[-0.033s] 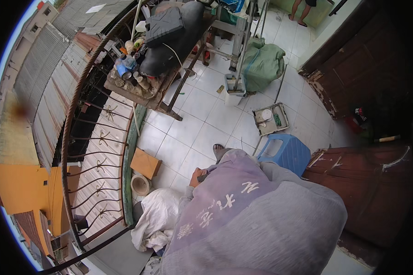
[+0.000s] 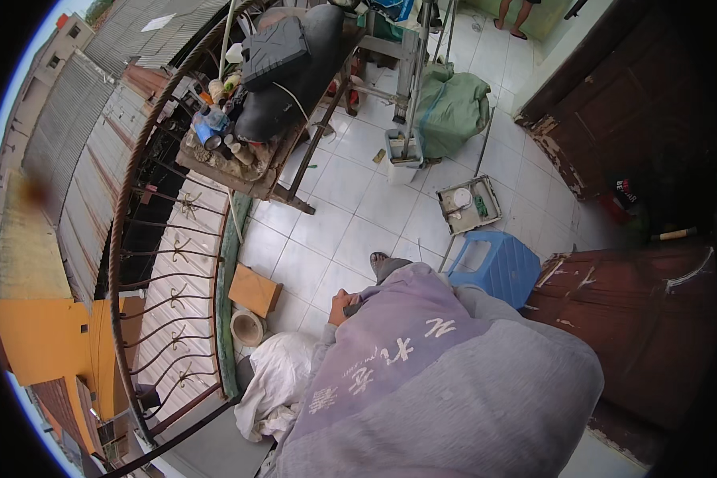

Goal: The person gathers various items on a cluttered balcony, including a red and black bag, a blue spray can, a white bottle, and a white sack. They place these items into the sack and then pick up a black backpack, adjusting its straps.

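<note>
Just past the edge of your shirt [image 2: 454,382], the white tile floor [image 2: 319,279] stretches toward the bench [image 2: 243,185], with the curved railing [image 2: 115,239] to the left. Your left hand [image 2: 342,306], at that edge, looks curled beside a small dark object [image 2: 352,309]; you can't tell whether it's gripped. Beyond the blue stool [image 2: 506,267], a shallow tray [image 2: 462,221] holds a white tub [image 2: 461,198].
</note>
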